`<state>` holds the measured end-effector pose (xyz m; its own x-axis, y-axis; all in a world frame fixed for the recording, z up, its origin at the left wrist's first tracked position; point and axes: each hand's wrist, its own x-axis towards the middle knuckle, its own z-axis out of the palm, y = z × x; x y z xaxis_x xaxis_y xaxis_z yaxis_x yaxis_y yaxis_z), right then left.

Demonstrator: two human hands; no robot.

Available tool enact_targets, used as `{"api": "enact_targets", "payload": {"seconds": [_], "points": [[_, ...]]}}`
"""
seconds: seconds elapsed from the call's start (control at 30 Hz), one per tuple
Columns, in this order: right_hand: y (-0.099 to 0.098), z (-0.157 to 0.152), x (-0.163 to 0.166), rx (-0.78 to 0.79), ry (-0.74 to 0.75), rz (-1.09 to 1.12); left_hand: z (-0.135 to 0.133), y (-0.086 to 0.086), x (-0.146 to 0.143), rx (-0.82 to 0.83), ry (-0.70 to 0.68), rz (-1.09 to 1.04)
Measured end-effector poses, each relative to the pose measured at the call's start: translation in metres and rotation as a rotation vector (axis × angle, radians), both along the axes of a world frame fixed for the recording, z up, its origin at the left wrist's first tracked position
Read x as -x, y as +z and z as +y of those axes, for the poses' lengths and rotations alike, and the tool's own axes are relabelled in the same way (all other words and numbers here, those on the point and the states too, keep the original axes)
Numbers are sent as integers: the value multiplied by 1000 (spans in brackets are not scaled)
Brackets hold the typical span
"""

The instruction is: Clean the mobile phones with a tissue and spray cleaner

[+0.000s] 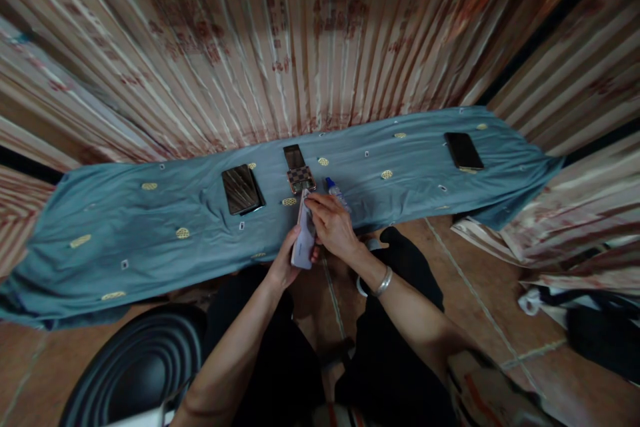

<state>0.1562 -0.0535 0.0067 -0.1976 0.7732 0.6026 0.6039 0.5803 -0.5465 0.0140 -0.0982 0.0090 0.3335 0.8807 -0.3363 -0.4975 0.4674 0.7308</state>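
Observation:
My left hand (286,261) is wrapped round a pale lilac phone (303,248), held on edge at a tilt just in front of the table. Above it, my right hand (334,225) has its fingers bent together against the phone's upper end. Whether something small is pinched there is hidden. Just beyond the phone lies a checkered flip-style item (300,177), with a dark phone-like slab (294,156) against its far side. A clear bottle with a blue cap (331,183) lies beside my right hand, partly covered by it.
A blue patterned cloth (150,233) covers the long narrow table. Stacked dark phones (241,189) lie left of centre, and another dark phone (464,151) lies at the right. Striped curtains (320,47) hang behind. A round black ridged stool (145,367) stands at lower left.

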Motion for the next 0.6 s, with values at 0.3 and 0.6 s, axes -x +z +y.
{"api": "enact_targets", "payload": {"seconds": [0.3, 0.6], "points": [[3, -10, 9, 49, 77, -12, 1, 5, 1, 124, 102, -27], [6, -25, 17, 35, 127, -6, 7, 12, -2, 235, 400, -110]]}}
